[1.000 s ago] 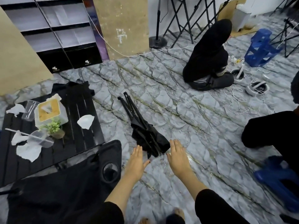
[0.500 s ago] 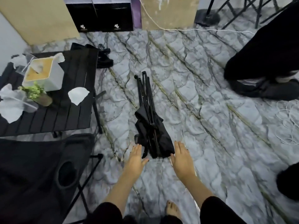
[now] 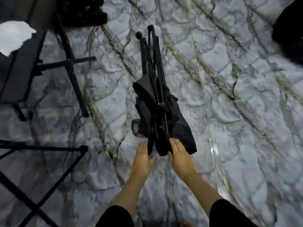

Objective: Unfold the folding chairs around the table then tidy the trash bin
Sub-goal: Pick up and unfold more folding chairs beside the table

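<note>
Now much nearer than a moment ago. Leftmost, black slatted bench [image 3: 18, 76] edge and unfolded black chair frame [image 3: 49, 148], crowding that side. Centre: left grip [image 3: 142, 158] flat, fingers straight, touching the collapsed black fabric folding chair [image 3: 157, 112] lying on the floor; right grip [image 3: 180, 157] flat on its cloth, clasping nothing. Probably about to lift. Rightward, grey marble floor [image 3: 237, 128], room for spreading.

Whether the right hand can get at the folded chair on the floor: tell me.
Probably yes: the right hand lies at the near end of the folded chair, seemingly touching its fabric, nothing between them.
</note>
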